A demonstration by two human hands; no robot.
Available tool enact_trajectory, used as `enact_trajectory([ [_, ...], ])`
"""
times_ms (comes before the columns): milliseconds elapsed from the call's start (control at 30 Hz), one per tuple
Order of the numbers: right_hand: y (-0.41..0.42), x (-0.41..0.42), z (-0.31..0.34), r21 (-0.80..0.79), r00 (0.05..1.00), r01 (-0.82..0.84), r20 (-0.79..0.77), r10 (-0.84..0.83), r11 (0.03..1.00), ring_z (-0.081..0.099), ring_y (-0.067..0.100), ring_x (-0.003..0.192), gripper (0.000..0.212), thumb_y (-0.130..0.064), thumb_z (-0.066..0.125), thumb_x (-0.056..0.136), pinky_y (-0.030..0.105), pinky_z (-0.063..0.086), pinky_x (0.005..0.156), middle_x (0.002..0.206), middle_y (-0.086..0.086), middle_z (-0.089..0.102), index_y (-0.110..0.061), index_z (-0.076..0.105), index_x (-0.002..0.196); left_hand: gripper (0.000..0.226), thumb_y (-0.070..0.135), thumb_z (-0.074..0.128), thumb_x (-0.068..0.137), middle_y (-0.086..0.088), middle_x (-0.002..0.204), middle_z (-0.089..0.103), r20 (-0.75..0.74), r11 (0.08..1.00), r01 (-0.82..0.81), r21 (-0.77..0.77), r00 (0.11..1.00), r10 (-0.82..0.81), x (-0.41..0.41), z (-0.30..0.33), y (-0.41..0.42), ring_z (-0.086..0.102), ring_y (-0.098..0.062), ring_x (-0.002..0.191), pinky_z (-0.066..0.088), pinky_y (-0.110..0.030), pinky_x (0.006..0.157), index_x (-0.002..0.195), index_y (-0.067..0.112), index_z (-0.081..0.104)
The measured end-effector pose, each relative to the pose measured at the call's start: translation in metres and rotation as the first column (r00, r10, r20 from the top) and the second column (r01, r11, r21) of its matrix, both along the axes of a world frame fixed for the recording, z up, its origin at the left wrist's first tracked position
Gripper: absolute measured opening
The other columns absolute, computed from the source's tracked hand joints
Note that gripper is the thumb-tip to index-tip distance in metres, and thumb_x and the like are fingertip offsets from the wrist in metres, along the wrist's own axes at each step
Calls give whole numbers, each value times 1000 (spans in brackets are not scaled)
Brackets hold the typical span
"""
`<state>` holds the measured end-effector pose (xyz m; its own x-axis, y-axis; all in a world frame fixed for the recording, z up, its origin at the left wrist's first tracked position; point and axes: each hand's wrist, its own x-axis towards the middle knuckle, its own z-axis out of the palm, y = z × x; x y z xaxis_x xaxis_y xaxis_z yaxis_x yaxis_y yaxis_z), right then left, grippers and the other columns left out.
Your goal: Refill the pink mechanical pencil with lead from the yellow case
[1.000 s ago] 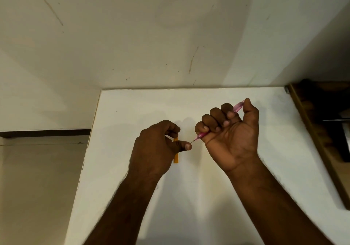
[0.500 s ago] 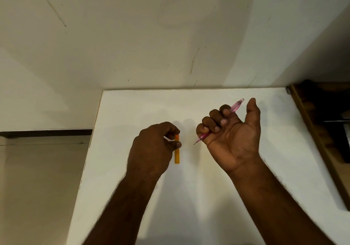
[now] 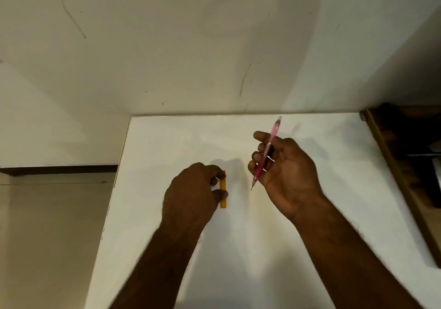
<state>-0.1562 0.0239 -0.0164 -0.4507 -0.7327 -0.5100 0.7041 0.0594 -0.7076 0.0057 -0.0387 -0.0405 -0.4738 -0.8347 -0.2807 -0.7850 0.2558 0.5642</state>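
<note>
2 hands: translucent pink pencil point(image 3: 266, 152) right, slim yellow case point(image 3: 223, 195) left.

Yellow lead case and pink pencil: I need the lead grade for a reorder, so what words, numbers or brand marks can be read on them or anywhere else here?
No readable text anywhere.
yellow case, under the left hand: no print shows.
pink mechanical pencil, in the right hand: too thin and blurred to show any marking.
white table: plain.
</note>
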Motion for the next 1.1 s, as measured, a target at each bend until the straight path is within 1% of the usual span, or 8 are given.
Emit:
enact_trajectory([
  [67,-1,1,-2,157,954,-44,-288,89,987,63,16,71,24,-18,53,101,35,61,78,80,7,63,-9,75,106,36,36,79,79,17,92,57,-1,1000,6,-4,1000,-6,0,1,1,52,-3,79,38,-19,73,113,35,68],
  [167,2,3,-9,420,661,-40,-669,340,906,70,16,81,11,-23,64,97,39,61,87,89,-3,72,-24,72,104,37,37,79,79,17,92,55,-7,1000,10,-11,1000,-10,0,2,1,51,-2,78,37,-18,73,114,34,68],
  [267,7,6,-15,597,362,32,-755,547,802,71,13,86,23,-32,71,91,30,56,87,98,-4,76,-23,71,113,38,37,79,80,16,94,55,-5,1000,17,-14,1000,-17,0,3,2,51,-3,80,36,-18,74,116,32,67],
  [400,8,10,-14,703,208,43,-701,682,710,72,18,96,31,-36,71,91,21,45,81,111,1,76,-19,69,117,40,37,79,79,15,94,55,5,1000,8,-16,1000,-8,-2,1,1,52,-4,81,38,-19,75,117,32,67],
  [500,6,12,-15,751,140,39,-657,740,659,70,20,100,33,-39,67,93,24,47,86,114,2,75,-17,68,117,39,37,80,79,16,92,55,6,1000,1,-22,1000,-1,-3,1,2,51,-4,79,38,-19,74,116,33,67],
  [633,5,13,-17,787,71,47,-617,784,615,69,18,100,35,-43,62,96,21,40,81,113,1,73,-17,66,118,39,36,79,80,16,93,55,-8,1000,-1,-27,1000,1,-2,-1,2,50,-3,80,37,-19,74,116,33,67],
  [867,5,12,-20,788,-40,73,-610,791,612,68,20,100,36,-45,59,97,30,50,89,111,3,73,-16,67,116,37,36,78,80,16,93,56,-10,999,4,-47,1000,-4,-2,-1,2,52,-4,81,38,-19,73,115,34,67],
  [1100,6,11,-22,708,43,95,-706,707,700,57,13,71,49,-61,55,93,28,50,75,90,2,74,-15,69,101,37,43,77,79,15,97,61,-63,998,-39,-58,997,35,-4,3,1,56,-5,81,43,-21,73,114,37,66],
])
